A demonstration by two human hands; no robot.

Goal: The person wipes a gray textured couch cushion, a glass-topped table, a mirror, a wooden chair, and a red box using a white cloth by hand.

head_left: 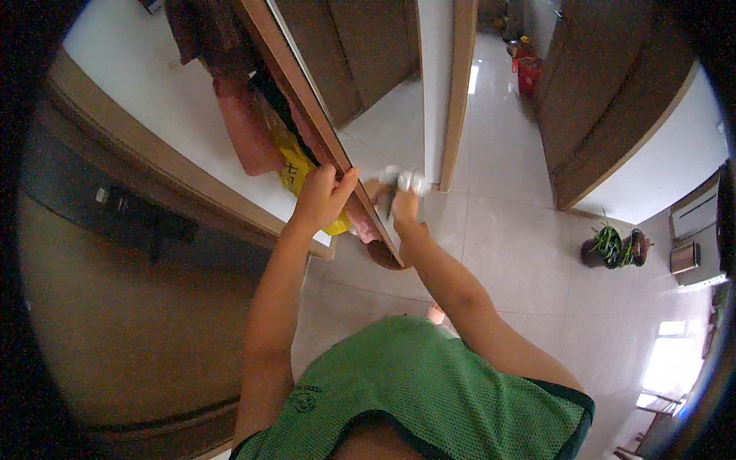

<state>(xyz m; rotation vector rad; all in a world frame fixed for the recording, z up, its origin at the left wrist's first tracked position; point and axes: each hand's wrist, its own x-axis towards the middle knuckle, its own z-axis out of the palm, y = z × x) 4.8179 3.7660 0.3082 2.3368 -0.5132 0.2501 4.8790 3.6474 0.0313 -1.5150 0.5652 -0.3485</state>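
Observation:
My left hand grips the wooden edge of a tall framed mirror, thumb over the frame. The mirror leans at a slant across the view, and its glass reflects floor and brown panels. Close to the glass, my right hand holds a blurred white cloth or tissue. A reflection of that hand shows beside it. Behind the frame hang pink cloth, dark cloth and a yellow plastic bag bearing writing.
Potted plants stand on the tiled floor to the right. A red bin or bag sits down the hallway. A wooden door frame rises beyond the mirror. To the left is a white wall end with wooden trim.

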